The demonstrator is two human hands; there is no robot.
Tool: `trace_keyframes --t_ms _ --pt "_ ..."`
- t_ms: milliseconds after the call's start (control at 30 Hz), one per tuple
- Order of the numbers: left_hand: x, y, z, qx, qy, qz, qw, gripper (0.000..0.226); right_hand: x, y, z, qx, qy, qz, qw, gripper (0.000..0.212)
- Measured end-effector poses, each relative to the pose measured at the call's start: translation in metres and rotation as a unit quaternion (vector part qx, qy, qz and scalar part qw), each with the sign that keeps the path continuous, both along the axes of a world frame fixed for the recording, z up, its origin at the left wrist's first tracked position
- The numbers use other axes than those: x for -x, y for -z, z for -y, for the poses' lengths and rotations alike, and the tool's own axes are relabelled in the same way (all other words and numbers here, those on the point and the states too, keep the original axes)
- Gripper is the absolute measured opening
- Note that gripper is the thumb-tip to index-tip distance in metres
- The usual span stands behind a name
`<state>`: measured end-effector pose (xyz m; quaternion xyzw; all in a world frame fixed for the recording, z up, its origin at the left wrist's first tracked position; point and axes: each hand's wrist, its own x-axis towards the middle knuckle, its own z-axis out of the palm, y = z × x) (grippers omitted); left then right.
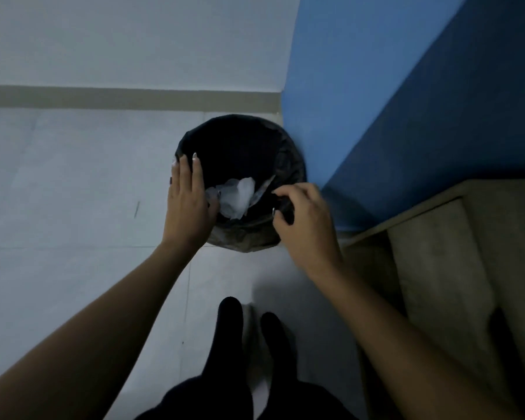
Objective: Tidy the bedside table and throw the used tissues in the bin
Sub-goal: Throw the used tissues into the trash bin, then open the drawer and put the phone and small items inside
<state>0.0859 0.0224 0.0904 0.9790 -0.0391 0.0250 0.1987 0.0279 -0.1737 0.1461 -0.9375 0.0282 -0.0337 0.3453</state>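
Hands meet at the bin [294,165]: my left hand [188,204] lies flat across the left rim, fingers straight and holding nothing, I think to steady the bin or press its load down. My right hand [303,225] is curled, pinching the black liner [246,237] at the right rim, probably to hold the mouth wide so nothing lands outside. White, crumpled tissues [238,197] sit inside, low against the near side, just beside my left thumb; I cannot tell whether it touches them. The bin stands on the pale floor [73,177], tucked close against the blue wall [406,116] on its right. A beige unit [437,268] sits near my right forearm; it may be the bedside surface, but its top is out of sight. My dark-clad legs [231,328] stand near the bin. Nothing blocks the mouth.
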Motion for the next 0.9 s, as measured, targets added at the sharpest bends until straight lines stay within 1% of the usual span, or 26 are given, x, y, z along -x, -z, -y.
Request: trace_keyframes --t_ms 133,200,333,433,500,567,667,733,800,900 --pt "0.032 -0.055 0.023 0.003 0.058 0.003 0.998 0.073 0.054 -0.051 0.025 0.017 0.046 -0.002 0.999 0.032" --pt "0.046 -0.085 0.035 0.012 0.076 0.018 0.997 0.071 0.084 -0.074 0.039 0.024 0.063 -0.002 0.998 0.034" --pt "0.078 -0.134 0.055 0.023 0.084 0.058 0.995 0.071 0.142 -0.105 0.07 0.041 0.094 0.031 0.994 0.036" --pt "0.115 -0.173 0.073 0.043 0.104 0.088 0.99 0.069 0.196 -0.128 0.096 0.062 0.129 0.076 0.987 0.036" --pt "0.144 -0.196 0.088 0.063 0.116 0.096 0.987 0.065 0.233 -0.14 0.115 0.077 0.159 0.087 0.98 0.034" --pt "0.173 -0.213 0.107 0.087 0.132 0.075 0.985 0.061 0.272 -0.147 0.137 0.092 0.2 0.077 0.972 0.032" --pt "0.208 -0.222 0.144 0.102 0.178 0.03 0.978 0.057 0.32 -0.14 0.169 0.084 0.244 0.047 0.965 0.031" --pt "0.226 -0.222 0.173 0.097 0.205 0.0 0.974 0.057 0.341 -0.126 0.186 0.08 0.26 0.017 0.962 0.038" --pt "0.242 -0.218 0.199 0.097 0.223 -0.029 0.97 0.059 0.351 -0.111 0.199 0.074 0.252 -0.001 0.965 0.048" --pt "0.256 -0.205 0.23 0.092 0.238 -0.066 0.965 0.06 0.351 -0.089 0.214 0.123 0.225 0.0 0.966 0.06"
